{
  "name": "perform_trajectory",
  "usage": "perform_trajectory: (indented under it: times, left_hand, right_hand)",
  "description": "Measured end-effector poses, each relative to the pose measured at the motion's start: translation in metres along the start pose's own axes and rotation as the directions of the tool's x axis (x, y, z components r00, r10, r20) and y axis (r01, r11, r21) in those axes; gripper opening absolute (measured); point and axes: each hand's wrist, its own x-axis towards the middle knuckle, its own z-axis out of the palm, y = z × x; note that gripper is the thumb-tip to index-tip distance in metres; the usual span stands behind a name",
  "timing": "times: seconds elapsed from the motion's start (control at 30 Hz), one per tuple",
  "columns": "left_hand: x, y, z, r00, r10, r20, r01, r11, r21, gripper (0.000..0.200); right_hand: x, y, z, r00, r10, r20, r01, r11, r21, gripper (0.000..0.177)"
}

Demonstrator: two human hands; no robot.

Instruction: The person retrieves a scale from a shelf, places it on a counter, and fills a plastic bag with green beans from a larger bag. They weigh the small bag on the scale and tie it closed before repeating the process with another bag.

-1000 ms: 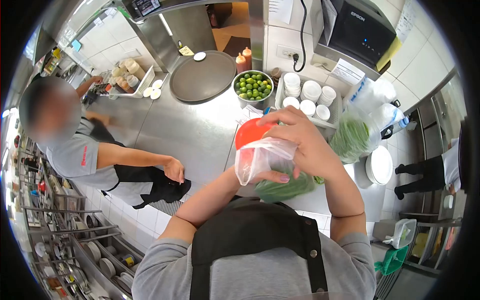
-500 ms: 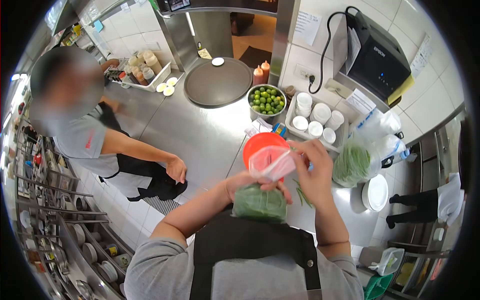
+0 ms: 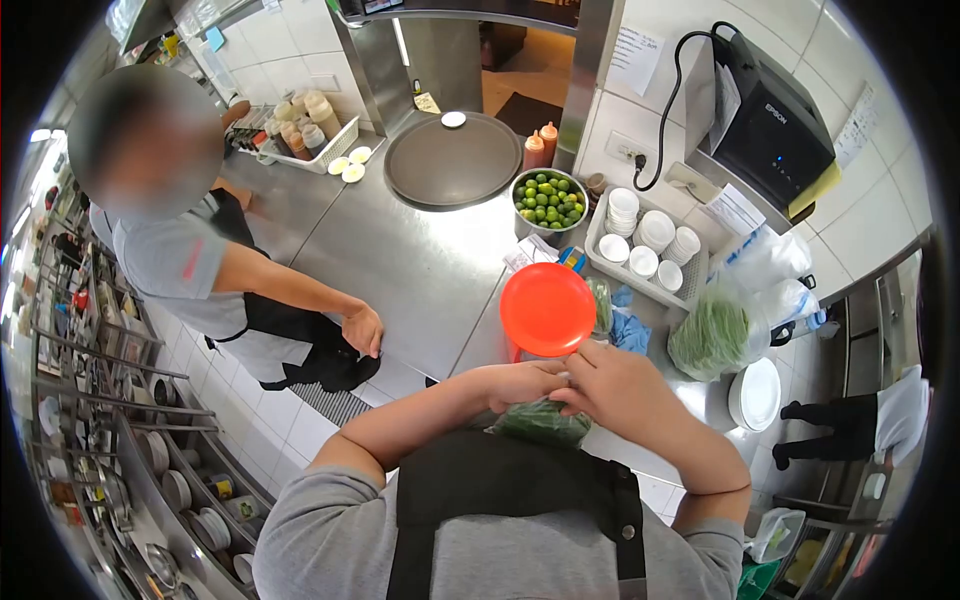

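Observation:
Close to my body, a clear plastic bag of green vegetables [image 3: 545, 424] hangs under my two hands. My left hand [image 3: 522, 386] is closed around the gathered neck of the bag. Pinching the same neck from the other side is my right hand [image 3: 608, 382], and the fingers of both hands meet there. Just beyond them sits a round red plastic dish [image 3: 547, 308]. Behind its right edge show another small bag of greens [image 3: 601, 305] and a crumpled blue cloth or glove [image 3: 629, 331]. My hands hide the upper end of the bag.
A co-worker [image 3: 170, 250] stands at the left, one hand near the counter edge. Along the back are a round tray [image 3: 430, 185], a pot of green citrus [image 3: 549, 203] and a basket of white cups [image 3: 600, 262]. A larger bag of greens [image 3: 712, 340] and white plates [image 3: 755, 395] stand right.
The bag's loose top, spread over the red dish before, is now gathered between my hands. My right hand has come down and left to meet my left hand.

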Motion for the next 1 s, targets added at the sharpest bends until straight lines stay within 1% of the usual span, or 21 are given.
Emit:
perform_trajectory:
  times: [0.03, 0.1, 0.13, 0.2, 0.23, 0.3, 0.33, 0.4, 0.43, 0.47, 0.53, 0.57, 0.63, 0.67, 0.73, 0.77, 0.83, 0.87, 0.93, 0.97, 1.0]
  left_hand:
    - [0.001, -0.001, 0.000, 0.999, -0.026, 0.019, 0.027, 0.996, -0.080, 0.024]
    - [-0.005, -0.003, 0.001, 0.989, 0.107, 0.102, -0.107, 0.994, -0.012, 0.026]
    - [-0.009, -0.003, 0.002, 0.974, 0.172, 0.146, -0.176, 0.984, 0.019, 0.029]
    - [-0.011, 0.000, 0.007, 0.975, 0.202, 0.097, -0.202, 0.979, -0.007, 0.032]
    - [-0.011, 0.001, 0.009, 0.973, 0.220, 0.070, -0.219, 0.976, -0.021, 0.034]
    - [-0.014, 0.007, 0.011, 0.993, 0.118, 0.022, -0.115, 0.986, -0.119, 0.035]
    - [-0.015, 0.009, 0.011, 0.998, 0.061, 0.000, -0.060, 0.983, -0.171, 0.035]
    - [-0.008, 0.001, 0.005, 0.994, 0.107, 0.037, -0.092, 0.951, -0.297, 0.031]
    - [-0.010, -0.001, 0.006, 0.990, 0.128, 0.051, -0.101, 0.927, -0.362, 0.030]
    - [-0.013, -0.002, 0.007, 0.993, 0.082, -0.089, -0.103, 0.959, -0.264, 0.027]
    - [-0.014, 0.007, 0.018, 0.941, 0.030, -0.338, -0.052, 0.997, -0.057, 0.025]
    - [-0.009, 0.003, 0.014, 0.956, 0.035, -0.290, -0.053, 0.997, -0.057, 0.025]
    - [-0.001, -0.009, -0.001, 0.980, 0.048, -0.194, -0.062, 0.996, -0.062, 0.027]
    - [0.000, -0.011, -0.008, 0.988, 0.072, -0.138, -0.075, 0.997, -0.012, 0.026]
    - [-0.007, -0.005, -0.014, 0.993, 0.111, -0.034, -0.108, 0.991, 0.079, 0.026]
    - [-0.010, -0.002, -0.014, 0.989, 0.145, 0.000, -0.145, 0.987, 0.070, 0.026]
    - [-0.022, 0.016, 0.001, 0.975, 0.215, 0.060, -0.218, 0.975, 0.046, 0.026]
    - [-0.022, 0.014, 0.001, 0.976, 0.210, 0.054, -0.209, 0.978, -0.015, 0.026]
    - [-0.019, 0.008, -0.001, 0.979, 0.200, 0.046, -0.192, 0.972, -0.133, 0.026]
    - [-0.016, 0.003, -0.004, 0.980, 0.198, 0.027, -0.189, 0.962, -0.196, 0.026]
    - [-0.013, -0.001, -0.006, 0.981, 0.194, 0.009, -0.185, 0.947, -0.261, 0.026]
  right_hand:
    - [-0.002, 0.005, -0.004, 0.999, -0.026, 0.019, 0.026, 1.000, 0.013, 0.026]
    - [-0.005, 0.015, -0.012, 0.995, -0.085, 0.057, 0.083, 0.996, 0.036, 0.023]
    - [-0.009, 0.022, -0.013, 0.997, -0.049, 0.060, 0.046, 0.997, 0.061, 0.023]
    - [-0.014, 0.035, -0.012, 0.997, 0.019, 0.068, -0.026, 0.994, 0.107, 0.022]
    - [-0.015, 0.036, -0.014, 0.999, 0.035, 0.010, -0.035, 0.999, 0.008, 0.019]
    - [-0.016, 0.033, -0.019, 0.992, 0.043, -0.115, -0.064, 0.980, -0.187, 0.014]
    - [-0.017, 0.025, -0.024, 0.968, 0.060, -0.242, -0.104, 0.980, -0.171, 0.013]
    - [-0.021, 0.002, -0.031, 0.872, 0.097, -0.480, -0.172, 0.978, -0.114, 0.017]
    - [-0.034, 0.003, -0.029, 0.937, 0.010, -0.350, -0.024, 0.999, -0.033, 0.035]
    - [-0.035, -0.004, -0.023, 0.970, -0.004, -0.244, 0.018, 0.998, 0.054, 0.039]
    - [-0.028, -0.027, -0.018, 0.999, -0.040, -0.035, 0.046, 0.974, 0.220, 0.049]
    - [-0.027, -0.027, -0.010, 0.997, 0.063, 0.044, -0.066, 0.996, 0.065, 0.057]
    - [-0.025, -0.012, 0.006, 0.994, 0.100, 0.038, -0.102, 0.994, 0.049, 0.051]
    - [-0.023, -0.004, 0.008, 0.993, 0.111, 0.035, -0.112, 0.993, 0.038, 0.048]
    - [-0.019, 0.012, 0.002, 1.000, 0.007, 0.027, -0.009, 0.998, 0.069, 0.040]
    - [-0.019, 0.018, 0.001, 0.999, -0.047, 0.022, 0.044, 0.995, 0.088, 0.035]
    - [-0.024, 0.030, 0.005, 0.994, -0.011, 0.106, 0.000, 0.995, 0.100, 0.026]
    - [-0.026, 0.034, 0.006, 0.989, 0.004, 0.150, -0.020, 0.994, 0.104, 0.022]
    - [-0.029, 0.035, 0.006, 0.989, 0.122, 0.088, -0.144, 0.935, 0.324, 0.011]
    - [-0.031, 0.035, 0.006, 0.980, 0.186, 0.066, -0.196, 0.882, 0.429, 0.009]
    - [-0.033, 0.038, 0.009, 0.992, 0.121, 0.016, -0.110, 0.830, 0.546, 0.009]
